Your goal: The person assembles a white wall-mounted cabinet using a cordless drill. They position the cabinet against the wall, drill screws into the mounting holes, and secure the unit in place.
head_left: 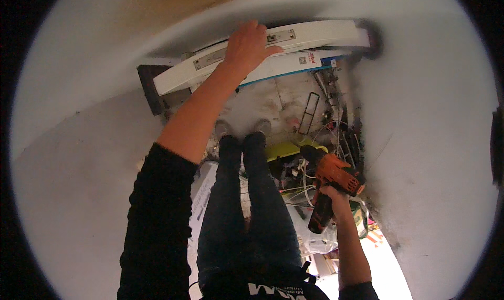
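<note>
My left hand (247,49) lies over the edge of a long white door panel (328,33), its fingers curled over the far side and its thumb pointing right along the near side. Set into the panel's edge is a metal lock plate (282,36), partly covered by my hand. My right hand (334,196) is wrapped round the grip of an orange and black cordless drill (340,173), held low on the right and clear of the panel. The drill's chuck (313,154) points up and to the left; whether a bit is fitted cannot be made out.
Pale walls rise on both sides. Below the panel, my shoes (262,125) stand on a dusty floor (257,97). Cables, loose tools and a narrow black frame (309,113) clutter the right side, beside a yellow-green item (283,150) and a clear plastic bag (317,243).
</note>
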`<state>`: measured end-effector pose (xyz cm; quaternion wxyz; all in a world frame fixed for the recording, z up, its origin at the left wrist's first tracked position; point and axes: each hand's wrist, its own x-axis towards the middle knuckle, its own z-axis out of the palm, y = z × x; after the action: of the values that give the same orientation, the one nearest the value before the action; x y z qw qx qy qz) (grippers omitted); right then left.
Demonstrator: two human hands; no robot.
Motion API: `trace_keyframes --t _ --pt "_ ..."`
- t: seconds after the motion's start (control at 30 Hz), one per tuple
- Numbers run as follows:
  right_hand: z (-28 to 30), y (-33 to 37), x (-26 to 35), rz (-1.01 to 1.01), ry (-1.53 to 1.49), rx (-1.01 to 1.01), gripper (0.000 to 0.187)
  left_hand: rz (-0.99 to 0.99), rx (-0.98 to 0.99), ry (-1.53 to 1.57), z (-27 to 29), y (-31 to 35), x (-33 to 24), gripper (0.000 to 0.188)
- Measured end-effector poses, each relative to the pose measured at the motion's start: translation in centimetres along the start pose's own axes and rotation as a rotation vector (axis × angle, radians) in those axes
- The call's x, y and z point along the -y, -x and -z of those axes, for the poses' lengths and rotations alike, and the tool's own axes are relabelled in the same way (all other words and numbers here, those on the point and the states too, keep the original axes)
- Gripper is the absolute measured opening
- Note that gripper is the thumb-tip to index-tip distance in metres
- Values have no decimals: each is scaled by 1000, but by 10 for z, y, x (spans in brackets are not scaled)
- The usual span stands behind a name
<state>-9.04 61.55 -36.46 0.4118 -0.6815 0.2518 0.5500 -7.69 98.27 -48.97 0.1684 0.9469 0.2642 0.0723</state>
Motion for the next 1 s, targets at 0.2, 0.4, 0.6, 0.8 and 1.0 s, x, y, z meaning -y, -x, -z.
trace_keyframes --t 0.2,0.4,0.6,0.8,1.0 --pt "29 11 -31 -23 -218 -115 19 -356 356 -302 -1 -46 3 42" --pt "48 10 -51 -6 -376 -171 23 -513 559 -350 -1 -62 7 36" --pt "50 14 -60 -34 -624 -274 20 -701 650 -350 -3 -75 15 31" --pt "15 23 -28 -15 -774 -407 24 -686 511 -205 28 -81 -22 25" --pt "-15 12 -20 35 -835 -292 26 -456 678 -259 35 -91 -15 34"
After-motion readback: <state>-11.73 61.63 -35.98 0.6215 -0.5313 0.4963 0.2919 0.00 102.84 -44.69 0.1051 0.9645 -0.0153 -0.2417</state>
